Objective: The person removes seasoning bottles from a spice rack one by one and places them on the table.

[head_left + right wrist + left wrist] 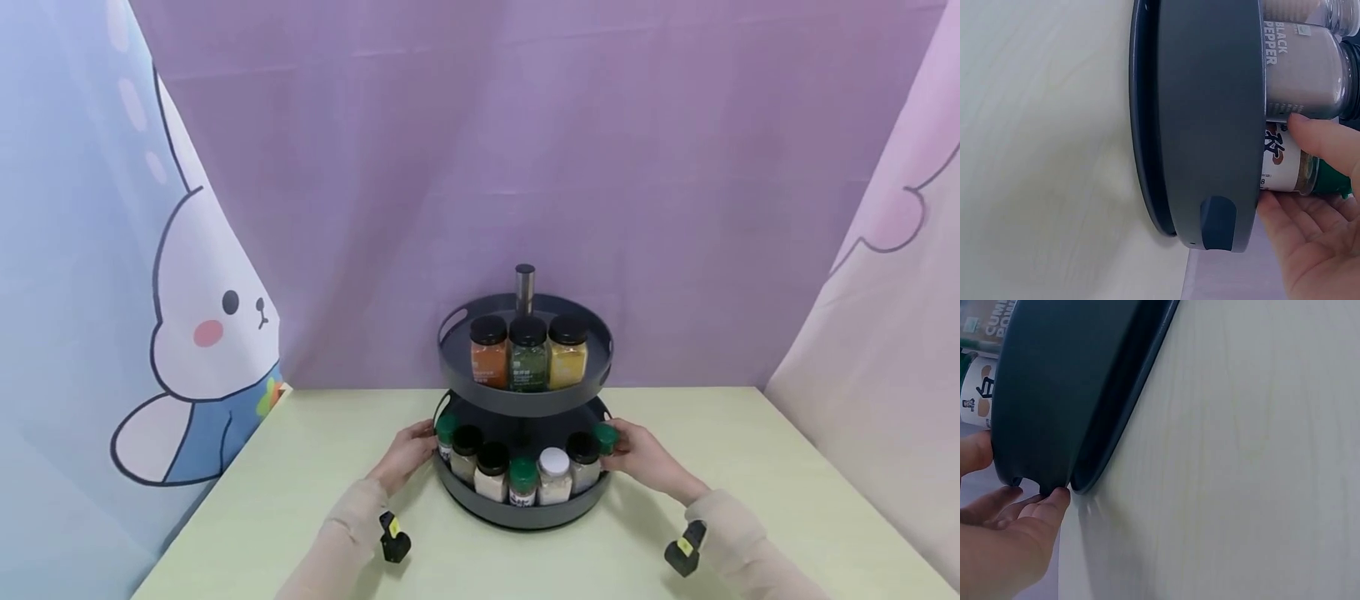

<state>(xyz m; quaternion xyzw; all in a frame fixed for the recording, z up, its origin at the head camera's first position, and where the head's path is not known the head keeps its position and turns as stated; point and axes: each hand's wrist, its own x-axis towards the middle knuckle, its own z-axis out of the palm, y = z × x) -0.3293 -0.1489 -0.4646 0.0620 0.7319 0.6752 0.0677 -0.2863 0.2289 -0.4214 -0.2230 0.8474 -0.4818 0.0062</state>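
Observation:
A dark grey two-tier spice rack [525, 518] stands on the table, with small jars on both trays. At the left side of the lower tray, my left hand [408, 454] holds the wall beside a handle cutout. Its thumb [974, 453] is at the rim, close to a green-capped jar [979, 394], with the fingertips on the outer wall. My right hand [641, 454] grips a green-capped spice jar [1283, 159] at the tray's right edge, thumb on one side and fingers on the other. A black pepper jar [1304, 72] sits against it.
Three black-capped jars, orange [489, 367], green [528, 368] and yellow [567, 365], stand on the upper tray. A white-capped jar [554, 479] is among several at the lower tray's front. A purple curtain [375, 208] hangs behind the table [315, 467].

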